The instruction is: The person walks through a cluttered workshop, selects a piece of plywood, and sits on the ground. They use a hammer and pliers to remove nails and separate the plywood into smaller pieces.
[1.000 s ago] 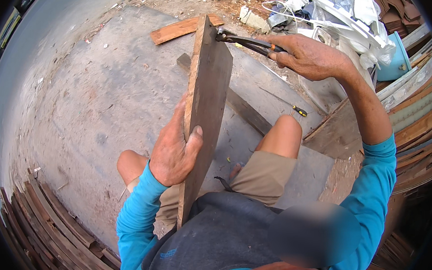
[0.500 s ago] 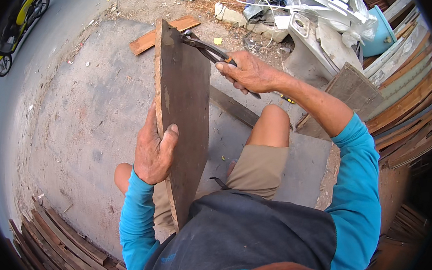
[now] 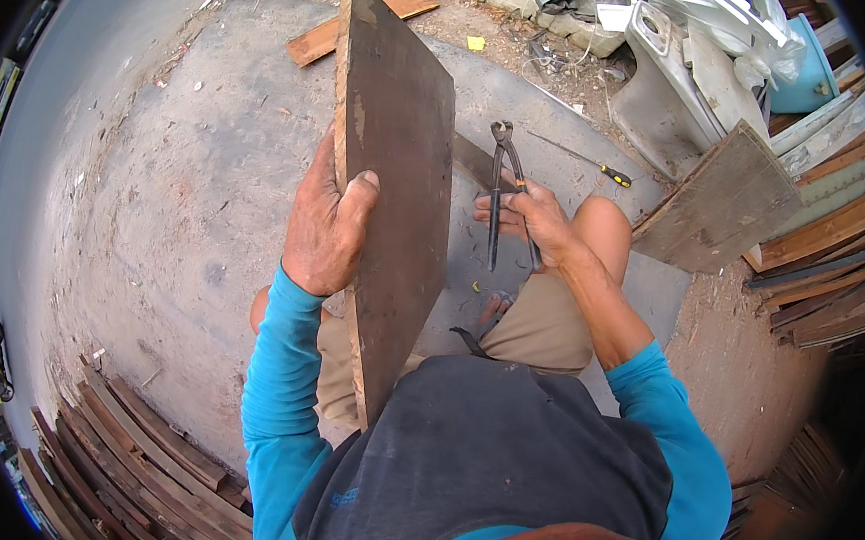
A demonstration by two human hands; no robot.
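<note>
A dark brown wooden board (image 3: 400,162) stands on edge between my knees, its rough pale edge turned to the left. My left hand (image 3: 331,227) grips that edge, the thumb lying on the broad face and the fingers hidden behind. To the right of the board, my right hand (image 3: 539,220) holds a pair of end-cutting pincers (image 3: 505,165) with orange-marked black handles. The pincers' jaws point away from me and touch nothing. Their handles are spread apart, and several of my fingers reach past them toward the board.
A screwdriver (image 3: 596,165) with a yellow and black handle lies on the ground at right. Behind the board lies an orange-brown plank (image 3: 321,43). A square wooden panel (image 3: 719,205) leans near a scrap heap and a blue bucket (image 3: 802,69). Long wood strips (image 3: 154,440) are stacked at lower left.
My right hand has drawn the pincers off the board's far top corner, back toward my right knee. The left hand keeps its hold. The view has shifted, and the passing yellow vehicle has moved toward me.
</note>
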